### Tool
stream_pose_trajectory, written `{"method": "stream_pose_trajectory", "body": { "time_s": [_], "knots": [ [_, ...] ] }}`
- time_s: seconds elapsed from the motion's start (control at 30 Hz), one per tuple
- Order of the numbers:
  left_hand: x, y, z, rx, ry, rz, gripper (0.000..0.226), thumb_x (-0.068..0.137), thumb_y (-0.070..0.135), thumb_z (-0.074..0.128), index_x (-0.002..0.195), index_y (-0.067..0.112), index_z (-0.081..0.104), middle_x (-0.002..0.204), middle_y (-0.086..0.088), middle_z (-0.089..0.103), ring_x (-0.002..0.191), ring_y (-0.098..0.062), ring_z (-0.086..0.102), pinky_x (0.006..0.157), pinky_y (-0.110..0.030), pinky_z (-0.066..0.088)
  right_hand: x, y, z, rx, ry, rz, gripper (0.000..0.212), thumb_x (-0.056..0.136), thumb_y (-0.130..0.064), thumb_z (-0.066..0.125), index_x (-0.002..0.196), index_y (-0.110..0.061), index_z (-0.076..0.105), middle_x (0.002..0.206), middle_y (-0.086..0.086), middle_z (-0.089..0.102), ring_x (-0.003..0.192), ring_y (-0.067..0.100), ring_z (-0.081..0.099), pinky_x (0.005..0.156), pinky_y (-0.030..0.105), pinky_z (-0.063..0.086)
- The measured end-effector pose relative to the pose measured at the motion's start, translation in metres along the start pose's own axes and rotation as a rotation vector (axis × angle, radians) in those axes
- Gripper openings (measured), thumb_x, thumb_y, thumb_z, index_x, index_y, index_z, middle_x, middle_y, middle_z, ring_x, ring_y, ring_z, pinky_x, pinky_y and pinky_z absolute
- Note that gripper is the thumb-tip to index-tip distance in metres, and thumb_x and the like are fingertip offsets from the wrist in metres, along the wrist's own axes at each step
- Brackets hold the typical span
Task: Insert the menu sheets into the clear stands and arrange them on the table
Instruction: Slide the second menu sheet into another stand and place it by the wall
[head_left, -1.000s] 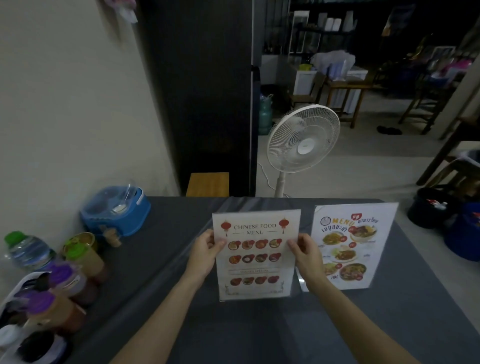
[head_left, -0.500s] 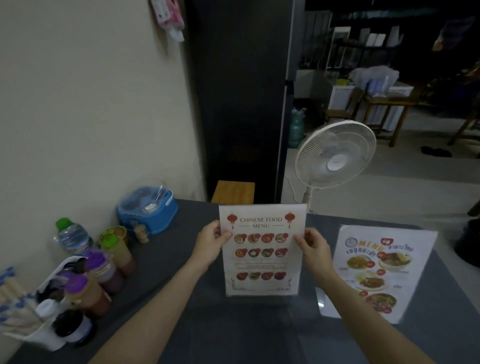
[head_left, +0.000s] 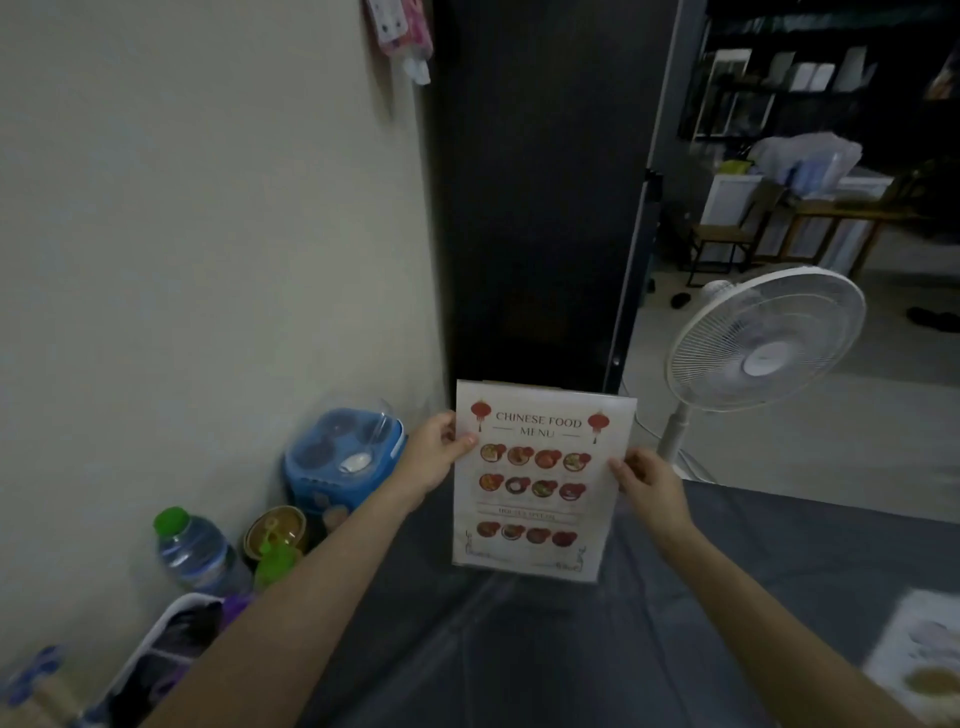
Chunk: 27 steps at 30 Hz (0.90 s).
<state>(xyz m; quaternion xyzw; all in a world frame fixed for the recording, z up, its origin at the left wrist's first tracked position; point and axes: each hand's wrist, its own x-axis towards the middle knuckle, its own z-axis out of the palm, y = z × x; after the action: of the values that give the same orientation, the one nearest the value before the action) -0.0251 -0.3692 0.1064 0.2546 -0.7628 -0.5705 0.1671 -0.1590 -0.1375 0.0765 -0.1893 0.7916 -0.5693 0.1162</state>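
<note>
The Chinese food menu (head_left: 540, 483), a white sheet inside a clear stand, is held upright over the far part of the dark grey table (head_left: 571, 665). My left hand (head_left: 434, 454) grips its left edge near the top. My right hand (head_left: 647, 480) pinches its right edge at mid height. Whether its lower edge touches the table I cannot tell. A second menu (head_left: 922, 660), with food pictures, shows blurred at the bottom right corner of the view.
Along the wall on the left stand a blue lidded container (head_left: 343, 462), a water bottle (head_left: 195, 551) with a green cap, green-lidded jars (head_left: 275, 540) and a white caddy (head_left: 166, 649) of bottles. A white standing fan (head_left: 763, 343) is beyond the table's far edge.
Both hands have carried the Chinese menu leftward and farther back on the table. The view has swung left, so the second menu has slid to the bottom right corner.
</note>
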Motion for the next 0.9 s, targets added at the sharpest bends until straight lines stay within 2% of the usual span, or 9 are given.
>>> {"method": "stream_pose_trajectory", "body": {
  "time_s": [0.13,0.3,0.4,0.53,0.7,0.9],
  "knots": [
    [0.052,-0.013,-0.034,0.021,-0.006,-0.021,0.021,0.091,0.005,0.06,0.112,0.005,0.061,0.116,-0.014,0.069,0.109,-0.027,0.065,0.096,-0.045,0.053,0.036,-0.011,0.039,-0.018,-0.011,0.01,0.016,0.094,-0.017,0.052,0.101,-0.004,0.06,0.09,0.0,0.065,0.085,0.016,0.062,0.067,0.022,0.048],
    [0.105,-0.033,-0.063,0.051,-0.003,-0.026,0.027,0.091,0.008,0.06,0.118,0.004,0.061,0.117,-0.013,0.07,0.109,-0.026,0.066,0.096,-0.046,0.054,0.079,-0.015,0.08,-0.047,-0.009,0.025,0.017,0.094,-0.019,0.051,0.103,-0.007,0.06,0.101,0.007,0.068,0.094,0.022,0.065,0.084,0.04,0.055],
    [0.128,-0.046,-0.074,0.067,0.001,-0.03,0.025,0.091,0.008,0.06,0.116,0.003,0.061,0.117,-0.014,0.07,0.109,-0.027,0.066,0.096,-0.047,0.054,0.1,-0.014,0.1,-0.065,-0.018,0.038,0.015,0.094,-0.019,0.051,0.102,-0.009,0.06,0.104,0.008,0.068,0.096,0.025,0.065,0.087,0.046,0.055],
    [0.146,-0.061,-0.083,0.08,0.016,-0.04,0.026,0.091,0.007,0.061,0.117,0.001,0.061,0.117,-0.015,0.069,0.109,-0.027,0.066,0.096,-0.044,0.054,0.116,-0.01,0.122,-0.071,-0.022,0.058,0.013,0.094,-0.018,0.051,0.1,-0.01,0.059,0.1,0.004,0.067,0.095,0.023,0.065,0.086,0.042,0.054],
    [0.156,-0.079,-0.093,0.096,0.023,-0.045,0.026,0.091,0.007,0.061,0.116,0.001,0.061,0.117,-0.014,0.07,0.108,-0.025,0.066,0.089,-0.034,0.054,0.125,-0.003,0.143,-0.024,-0.038,0.095,0.016,0.094,-0.017,0.05,0.104,-0.007,0.059,0.103,0.005,0.066,0.095,0.021,0.064,0.085,0.037,0.052],
    [0.16,-0.086,-0.095,0.101,0.039,-0.038,0.026,0.092,0.009,0.061,0.116,0.001,0.061,0.118,-0.014,0.069,0.108,-0.026,0.066,0.093,-0.04,0.056,0.129,0.0,0.151,-0.017,-0.036,0.092,0.016,0.095,-0.017,0.049,0.105,-0.007,0.057,0.101,0.003,0.065,0.094,0.02,0.063,0.082,0.036,0.051]
  ]
}}
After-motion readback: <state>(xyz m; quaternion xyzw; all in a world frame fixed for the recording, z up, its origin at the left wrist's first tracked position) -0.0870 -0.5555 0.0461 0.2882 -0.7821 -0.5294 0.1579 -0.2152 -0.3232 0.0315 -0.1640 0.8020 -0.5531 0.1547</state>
